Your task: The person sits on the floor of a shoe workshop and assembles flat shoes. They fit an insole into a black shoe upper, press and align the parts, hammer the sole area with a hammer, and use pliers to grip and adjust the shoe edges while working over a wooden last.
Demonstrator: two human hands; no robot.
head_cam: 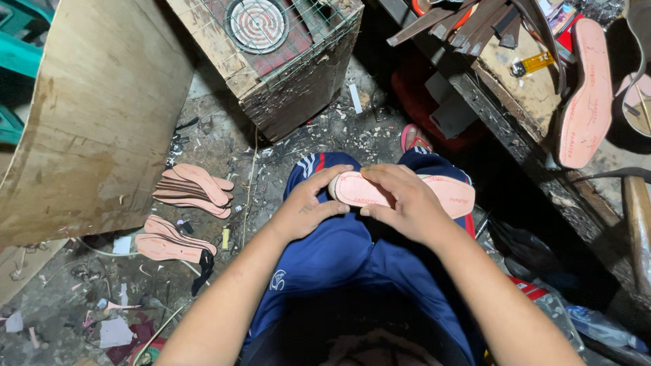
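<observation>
Two bare hands hold one pink shoe insole (444, 193) flat across the lap of a seated person in blue shorts (352, 257). At the heel end of the insole, the left hand (302, 207) is curled, thumb under the edge and fingers over the top. Beside it, the right hand (400, 200) lies closed over the middle of the insole, fingertips pressing down near the left thumb. Only the toe end shows clear of the hands, pointing to the person's right.

To work it well, I judge the grip should stay near the edges, keeping the piece flat and supported by the thighs so it does not bend.

On the littered floor (68, 305) to the left lie two small stacks of similar pink insoles (193, 190) (169, 244). Another long insole (586, 95) rests on the worktop (522, 88) at upper right, near its front edge.
</observation>
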